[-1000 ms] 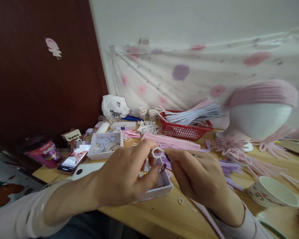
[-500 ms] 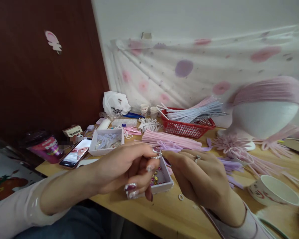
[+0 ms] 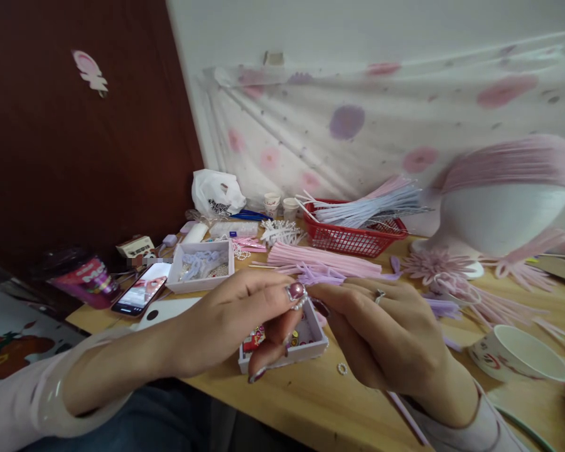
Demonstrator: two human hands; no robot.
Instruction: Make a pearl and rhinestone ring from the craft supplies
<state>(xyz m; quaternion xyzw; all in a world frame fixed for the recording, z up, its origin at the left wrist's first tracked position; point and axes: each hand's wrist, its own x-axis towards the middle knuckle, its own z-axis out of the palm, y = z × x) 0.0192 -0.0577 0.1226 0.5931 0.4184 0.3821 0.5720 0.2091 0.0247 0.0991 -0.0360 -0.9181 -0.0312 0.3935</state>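
Observation:
My left hand (image 3: 249, 314) is closed in a pinch, its thumb and a finger on a small ring of white pearl beads (image 3: 300, 302). Close beside it, my right hand (image 3: 386, 333) has its fingers drawn together, palm down, the fingertips partly hidden. A thin lilac pipe cleaner (image 3: 407, 417) comes out from under the right hand towards the lower right. Beneath both hands stands a white box (image 3: 287, 361) with coloured round pieces and a red packet. Another pearl-bead ring (image 3: 342, 368) lies on the table to the right of that box.
A second white box (image 3: 200, 285) holds lilac pieces and beads. Behind are pink pipe cleaners (image 3: 324, 260) and a red basket (image 3: 353, 238) of more stems. To the right stand a paper bowl (image 3: 520, 355) and a white head form (image 3: 503, 216); a phone (image 3: 142, 289) rests left.
My left hand has turned so its back faces up more, with its lower fingers tucked further under. The bead ring stays in its pinch. My right hand has shifted slightly right.

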